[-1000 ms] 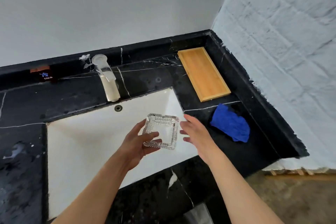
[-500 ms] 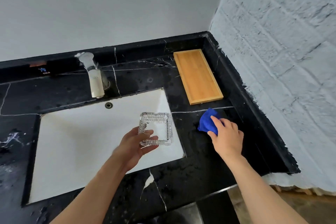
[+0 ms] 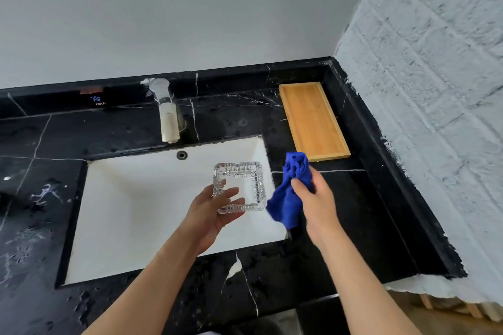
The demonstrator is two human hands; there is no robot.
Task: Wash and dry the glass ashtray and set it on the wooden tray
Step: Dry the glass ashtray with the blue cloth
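My left hand (image 3: pixel 211 213) holds a square ribbed glass ashtray (image 3: pixel 241 185) by its near left corner, above the right part of the white sink (image 3: pixel 130 198). Just to its right, my right hand (image 3: pixel 315 198) grips a bunched blue cloth (image 3: pixel 291 193) lifted off the counter; the cloth hangs beside the ashtray's right edge. An empty wooden tray (image 3: pixel 313 119) lies on the black marble counter (image 3: pixel 353 212) at the back right, near the corner.
A faucet (image 3: pixel 167 114) stands behind the sink, with an overflow hole (image 3: pixel 181 155) below it. A white brick wall (image 3: pixel 435 90) borders the counter on the right. The counter's front edge is close to my arms.
My right hand went from beside the ashtray to the blue cloth on the counter, took hold of it, and lifted it up next to the ashtray. The left hand kept holding the ashtray.
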